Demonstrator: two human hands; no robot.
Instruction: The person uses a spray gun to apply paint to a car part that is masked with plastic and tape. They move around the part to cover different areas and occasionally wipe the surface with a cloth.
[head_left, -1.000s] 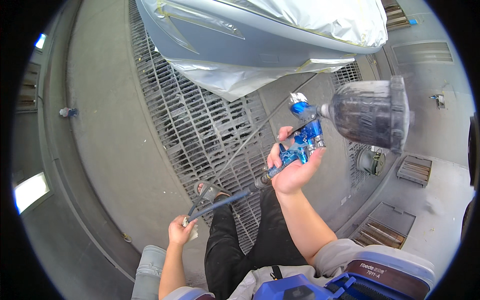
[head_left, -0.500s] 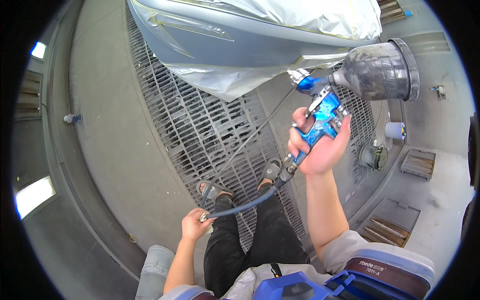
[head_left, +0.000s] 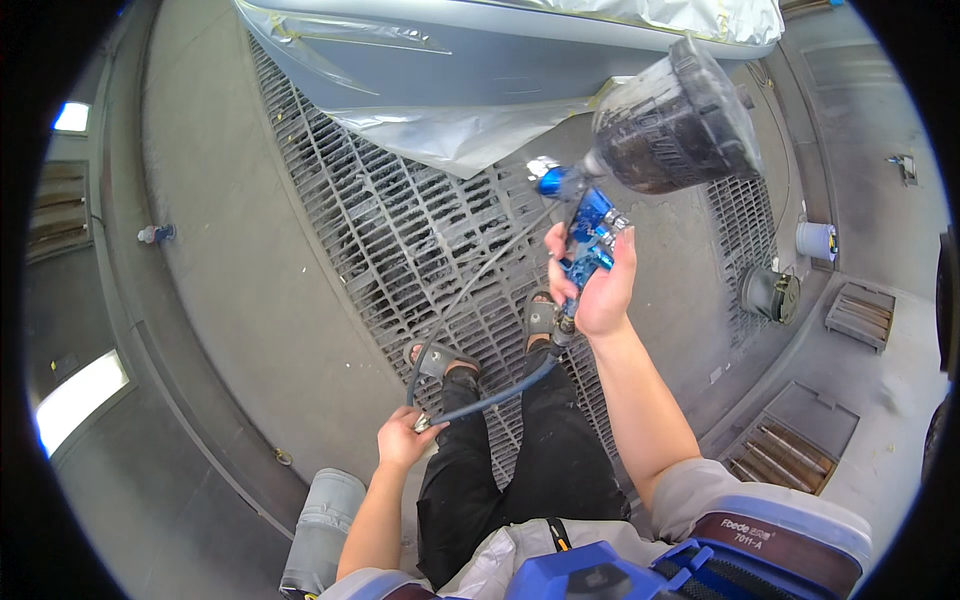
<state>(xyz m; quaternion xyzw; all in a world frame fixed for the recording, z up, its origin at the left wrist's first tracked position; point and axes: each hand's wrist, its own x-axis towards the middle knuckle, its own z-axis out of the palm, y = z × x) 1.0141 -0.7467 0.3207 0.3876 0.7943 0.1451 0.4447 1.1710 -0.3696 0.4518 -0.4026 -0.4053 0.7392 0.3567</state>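
Observation:
My right hand (head_left: 604,288) is wrapped round the handle of a blue spray gun (head_left: 588,214), raised over the floor grating. A dirty, translucent paint cup (head_left: 668,122) sits on the gun, tilted toward the upper right and slightly blurred. From the handle's lower end a dark air hose (head_left: 500,396) curves down to my left hand (head_left: 402,438), whose fingers are closed on it in front of my left leg. Beyond the gun stands a grey car body panel (head_left: 430,72), with clear masking film (head_left: 462,140) hanging from its lower edge.
Slatted metal grating (head_left: 400,215) runs under the car and my sandalled feet. A grey cylinder (head_left: 328,515) stands at lower left. Along the right wall are a white bucket (head_left: 815,241), a round grey container (head_left: 768,295) and a vent (head_left: 862,315). More hose trails across the grating.
The spray gun and my right hand have moved left, with the cup swinging left and up. My left hand has risen slightly, still on the hose. The view has shifted a little.

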